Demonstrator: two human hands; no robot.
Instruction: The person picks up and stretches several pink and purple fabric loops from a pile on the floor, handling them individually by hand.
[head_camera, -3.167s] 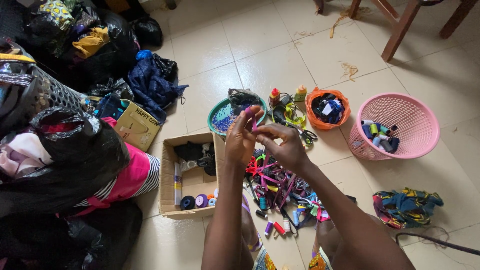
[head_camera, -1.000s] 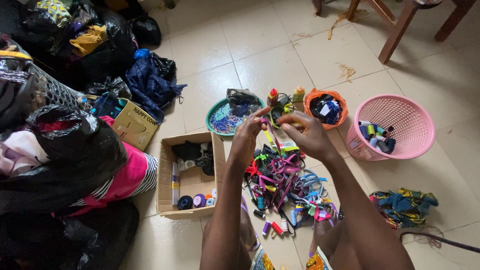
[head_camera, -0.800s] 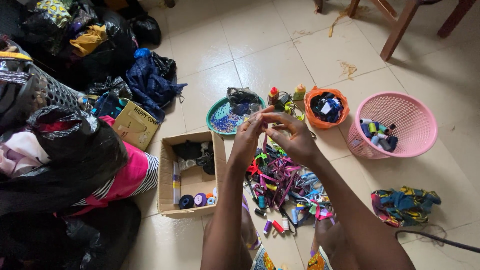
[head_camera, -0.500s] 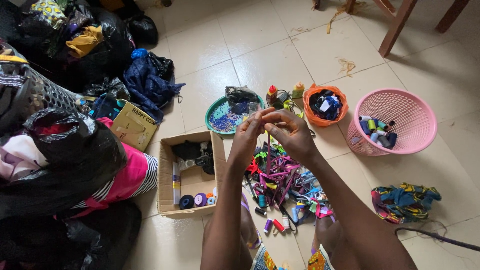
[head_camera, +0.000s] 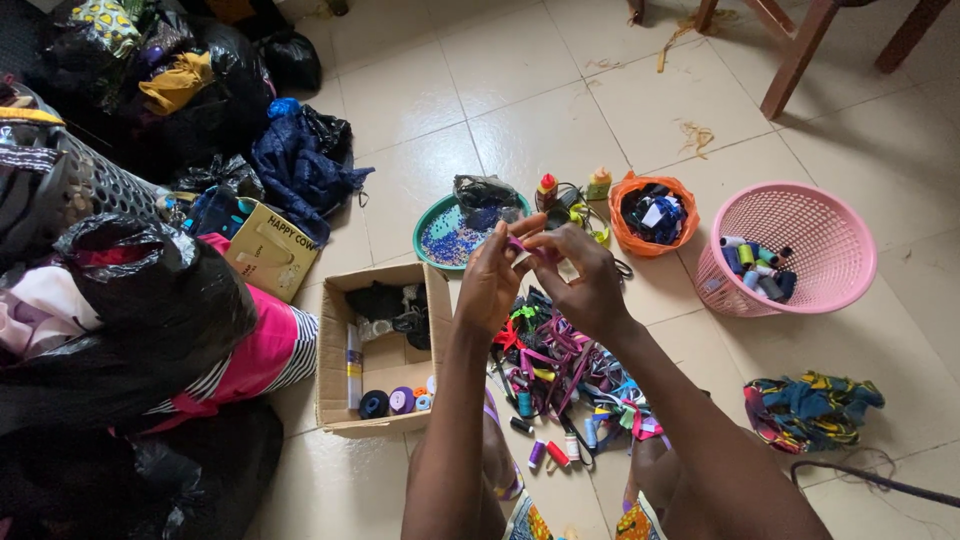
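Note:
My left hand (head_camera: 492, 282) and my right hand (head_camera: 583, 280) meet in front of me over the floor, fingertips pinched together on a small pink ribbon piece (head_camera: 524, 248). Below them lies a tangled heap of coloured ribbons and zips (head_camera: 560, 365) with a few thread spools (head_camera: 556, 452) at its near edge. Just beyond my hands stands a green bowl of beads (head_camera: 452, 235).
An open cardboard box (head_camera: 335, 350) with spools and dark items sits left of my arms. A pink plastic basket (head_camera: 800, 245), an orange bowl (head_camera: 655, 215), small bottles (head_camera: 572, 186) and patterned cloth (head_camera: 810, 405) lie right. Black bags and clothes (head_camera: 120, 300) fill the left; chair legs (head_camera: 795, 55) stand behind.
My hands have come closer together and stayed pinched on the small pink piece, shifting slightly left above the ribbon heap.

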